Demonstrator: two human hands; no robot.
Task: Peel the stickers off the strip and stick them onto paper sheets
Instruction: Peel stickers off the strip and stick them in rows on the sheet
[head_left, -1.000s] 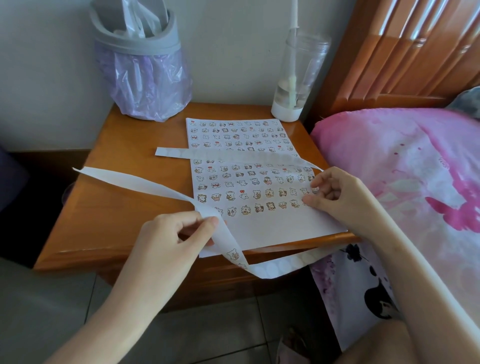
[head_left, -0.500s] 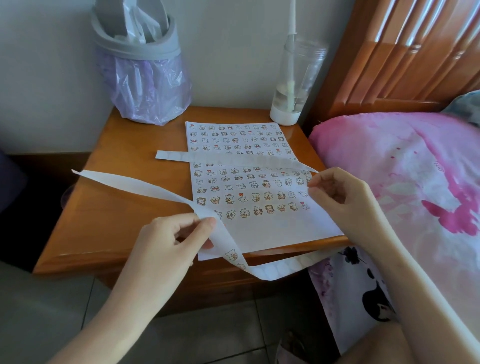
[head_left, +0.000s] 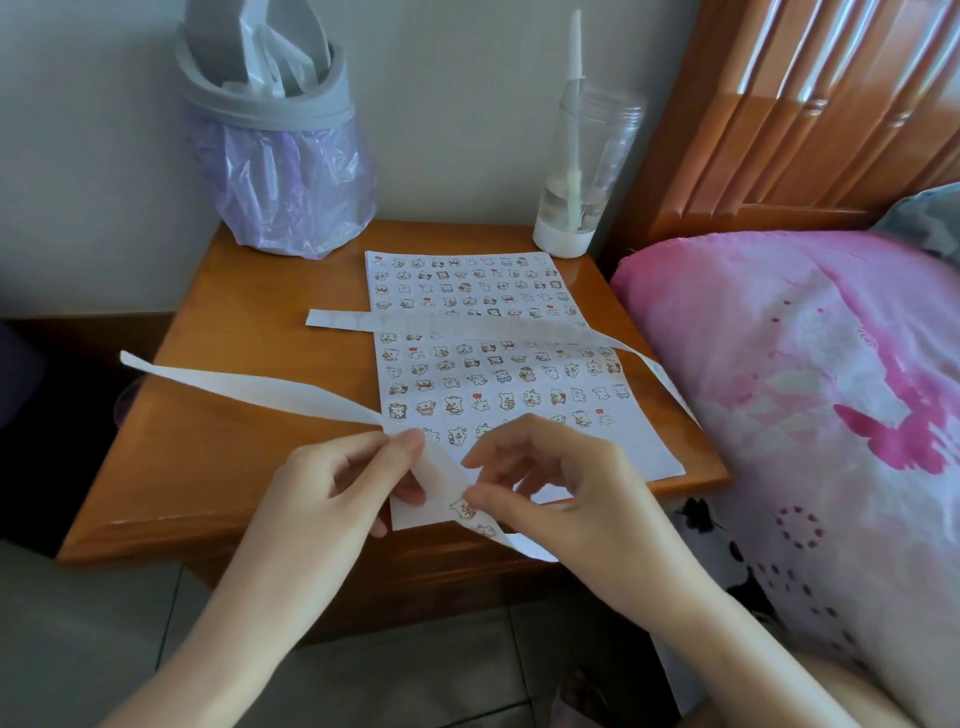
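Right hand (head_left: 561, 483) moved onto strip (head_left: 260, 387) | left hand (head_left: 327, 493) pinches | axis upper-left-to-lower-right

A wooden nightstand (head_left: 249, 322) stands against a pale wall (head_left: 467, 104). On its back left sits a grey bin (head_left: 270, 98) lined with a purple bag (head_left: 291, 197). On its back right stands a clear bottle (head_left: 582, 171) with a white base. Just beside the nightstand, pink bedding (head_left: 805, 364) lies below a wooden headboard (head_left: 810, 104).

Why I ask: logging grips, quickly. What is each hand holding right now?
Left hand: fingers curled, pinching the white sticker strip.
Right hand: thumb and curled fingers picking at a cartoon sticker on that strip.
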